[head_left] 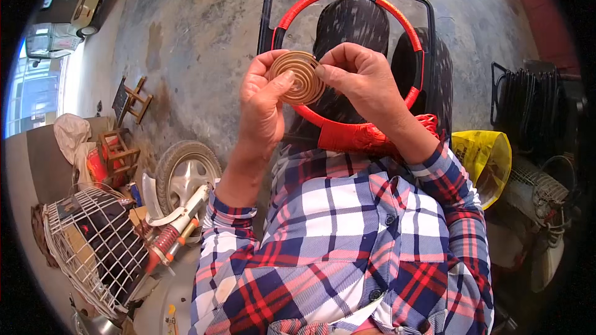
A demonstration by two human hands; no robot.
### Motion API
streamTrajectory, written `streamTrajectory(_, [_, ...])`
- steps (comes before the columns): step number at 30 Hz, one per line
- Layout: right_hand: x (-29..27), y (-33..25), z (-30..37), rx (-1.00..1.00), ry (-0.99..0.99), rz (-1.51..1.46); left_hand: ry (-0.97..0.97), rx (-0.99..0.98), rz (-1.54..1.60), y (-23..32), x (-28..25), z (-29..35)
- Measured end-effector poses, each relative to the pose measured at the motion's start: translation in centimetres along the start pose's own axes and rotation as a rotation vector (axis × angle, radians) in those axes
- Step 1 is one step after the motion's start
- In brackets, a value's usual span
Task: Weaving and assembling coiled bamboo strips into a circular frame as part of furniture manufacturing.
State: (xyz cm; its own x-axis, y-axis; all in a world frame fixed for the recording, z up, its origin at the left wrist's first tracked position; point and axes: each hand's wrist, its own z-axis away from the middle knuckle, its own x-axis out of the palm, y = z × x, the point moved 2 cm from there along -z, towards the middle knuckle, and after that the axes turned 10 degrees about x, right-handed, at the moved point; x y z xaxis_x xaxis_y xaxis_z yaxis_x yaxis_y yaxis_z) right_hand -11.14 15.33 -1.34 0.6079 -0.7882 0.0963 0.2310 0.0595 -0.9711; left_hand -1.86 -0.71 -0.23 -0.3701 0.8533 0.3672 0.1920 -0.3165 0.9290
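Up in front of my lap, a flat golden-brown spiral coil (305, 92) with several turns faces me. Its exact kind I cannot make out. My left hand (266, 90) holds it at the left, thumb on its face. My right hand (361, 79) pinches its upper right edge between thumb and fingers. Beneath them, a black square frame (428, 22) with rounded corners lies over my knees. A ring partly wrapped in red (397, 15) fills it, and a red gathered bundle (347, 136) lies at its near side, partly hidden by my right forearm.
To the right are a yellow bag (496, 167) and a stack of black frames (528, 108). At left stand a wire basket (99, 236), a spoked wheel (186, 177) and small wooden stools (133, 102). A vehicle (93, 0) is at the far left.
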Motion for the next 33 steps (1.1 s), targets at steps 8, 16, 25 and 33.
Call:
streamTrajectory(8, [-0.4, -0.3, 0.5, -0.04, -0.004, 0.031, 0.056, 0.109, -0.048, 0.3, 1.1, -0.2])
streamTrajectory(16, [-1.0, -1.6, 0.7, -0.158, 0.107, 0.221, -0.037, 0.077, -0.161, 1.6, 1.1, -0.7])
streamTrajectory(25, [-1.8, -3.8, -0.4, -0.271, 0.019, 0.315, -0.158, 0.014, -0.232, 2.5, 1.4, -1.1])
streamTrajectory(33, [-1.6, -4.3, -1.0, -0.129, -0.102, 0.383, -0.245, 0.009, -0.371, 2.9, 1.7, -1.3])
